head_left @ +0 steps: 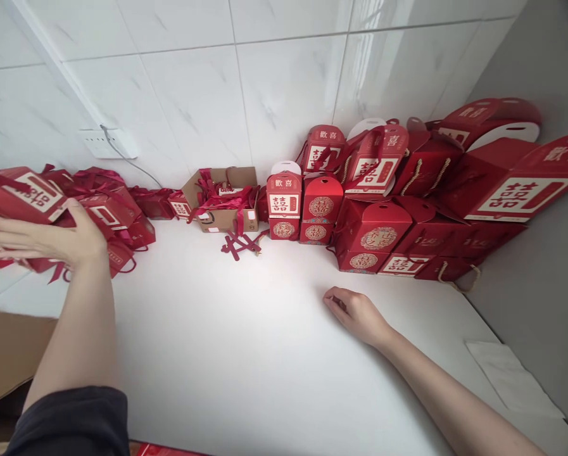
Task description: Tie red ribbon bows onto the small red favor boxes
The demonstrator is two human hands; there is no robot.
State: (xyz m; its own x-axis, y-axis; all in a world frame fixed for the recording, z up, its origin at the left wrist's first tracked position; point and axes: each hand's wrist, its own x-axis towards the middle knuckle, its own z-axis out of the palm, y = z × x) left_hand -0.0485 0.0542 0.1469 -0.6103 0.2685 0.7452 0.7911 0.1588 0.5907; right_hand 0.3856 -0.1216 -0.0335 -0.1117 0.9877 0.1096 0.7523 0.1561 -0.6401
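Note:
My left hand [50, 237] reaches out to the left with fingers stretched flat, lying against a heap of red gift boxes [98, 212] with ribbons. It grips none of them that I can see. My right hand [357, 313] rests on the white table [246, 354], fingers curled loosely under, nothing visible in them. A tall stack of red gift boxes [378, 228] with white labels stands just beyond it along the wall.
A brown cardboard box [224, 196] full of red ribbons sits at the back, with loose ribbons [240, 244] in front. A cardboard carton [8, 354] is at the lower left. A white tissue [511, 377] lies at the right. A wall socket [109, 143] with a cable is on the tiles.

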